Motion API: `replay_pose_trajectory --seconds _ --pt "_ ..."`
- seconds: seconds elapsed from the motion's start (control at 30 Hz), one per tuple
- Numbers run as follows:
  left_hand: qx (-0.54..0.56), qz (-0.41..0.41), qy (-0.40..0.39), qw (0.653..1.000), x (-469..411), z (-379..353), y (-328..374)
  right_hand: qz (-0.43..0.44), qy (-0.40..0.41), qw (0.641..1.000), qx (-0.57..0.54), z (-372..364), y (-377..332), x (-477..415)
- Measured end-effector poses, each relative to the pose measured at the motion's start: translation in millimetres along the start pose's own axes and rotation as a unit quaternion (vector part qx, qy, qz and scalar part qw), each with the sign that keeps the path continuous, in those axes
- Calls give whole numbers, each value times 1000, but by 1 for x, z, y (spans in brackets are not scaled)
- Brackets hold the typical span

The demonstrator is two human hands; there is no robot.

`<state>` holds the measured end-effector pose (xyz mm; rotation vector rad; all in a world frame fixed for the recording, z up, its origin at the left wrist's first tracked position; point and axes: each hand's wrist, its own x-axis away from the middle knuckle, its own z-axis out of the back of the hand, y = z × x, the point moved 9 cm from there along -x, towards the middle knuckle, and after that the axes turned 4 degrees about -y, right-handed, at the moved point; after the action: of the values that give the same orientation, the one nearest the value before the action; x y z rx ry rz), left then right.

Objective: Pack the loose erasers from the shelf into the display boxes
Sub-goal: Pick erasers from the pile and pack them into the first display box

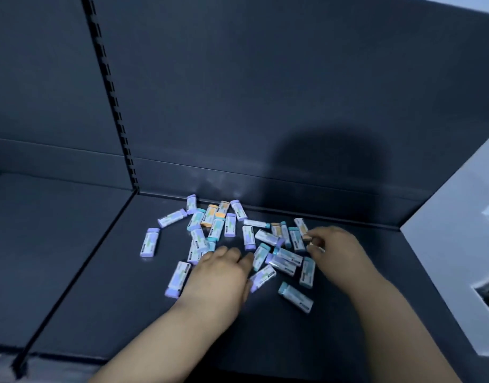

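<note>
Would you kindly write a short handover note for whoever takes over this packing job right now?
Left hand: palm-down over the near side of the erasers; whether it grips any is hidden.
Right hand: fingers curled at an orange-tipped eraser; blur hides whether it is held.
All the erasers that show lie scattered loose on the dark shelf.
White object at the right edge: may be a display box, cannot tell.
Done: nothing visibly packed.
Left: gather and box them all.
</note>
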<state>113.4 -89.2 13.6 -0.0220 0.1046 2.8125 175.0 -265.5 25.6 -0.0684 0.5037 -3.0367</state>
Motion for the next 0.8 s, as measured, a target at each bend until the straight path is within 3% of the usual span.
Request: replay_pose_trajectory --seconds 0.23,0.47,0.67,0.8 --pt "31 38 15 999 3 2 -4 -41 -51 998 10 -22 29 -59" --pt "-9 49 53 997 7 3 -27 -86 -84 993 -7 -34 32 -69" --pt "1 18 42 999 -1 4 -27 -78 -14 968 -237 -12 30 -46" --pt "31 -3 43 999 -5 18 -21 -32 -17 953 -300 1 8 -24"
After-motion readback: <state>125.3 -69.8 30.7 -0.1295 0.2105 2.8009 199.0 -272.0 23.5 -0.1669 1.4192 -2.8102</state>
